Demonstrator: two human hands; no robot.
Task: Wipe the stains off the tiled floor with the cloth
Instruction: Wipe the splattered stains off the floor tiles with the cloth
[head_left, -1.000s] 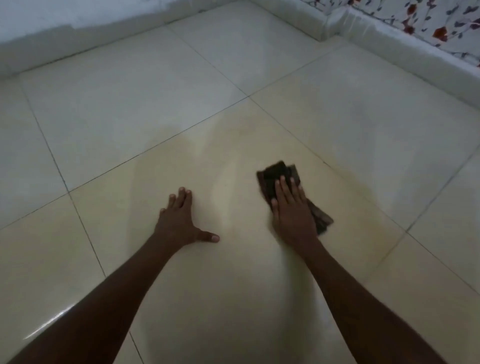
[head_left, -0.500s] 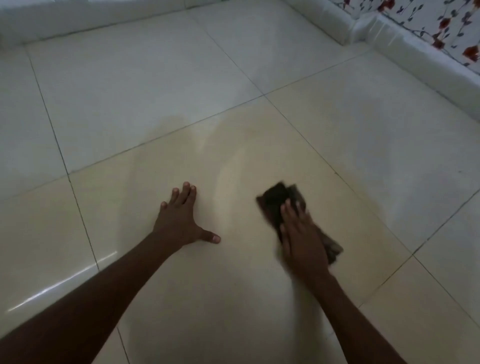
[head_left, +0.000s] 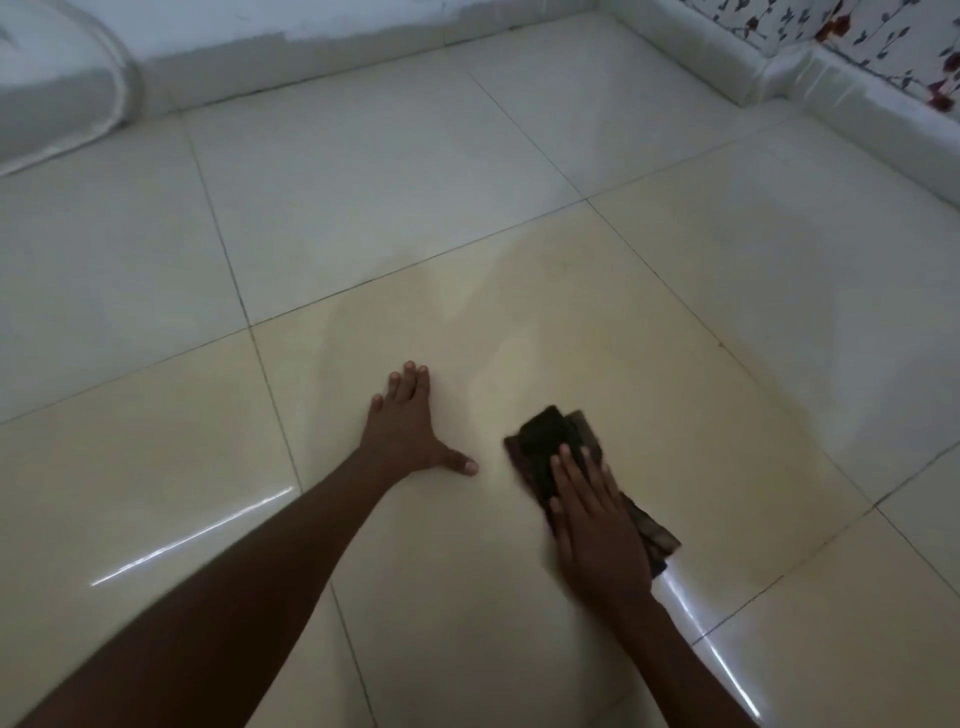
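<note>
A dark folded cloth lies flat on the cream tiled floor. My right hand presses down on the cloth's near half, fingers straight and pointing away from me. My left hand rests flat on the same tile a short way to the left, fingers spread, thumb out toward the cloth, holding nothing. The tile around the hands looks yellower than the paler tiles farther off. No distinct stain shows.
A white skirting and wall run along the far edge. A raised white ledge with floral fabric above it borders the right. A white rounded object sits at the far left corner.
My right hand has pulled the cloth back toward me across the tile. My left hand has stayed planted. The view has tilted so more of the far wall shows.
</note>
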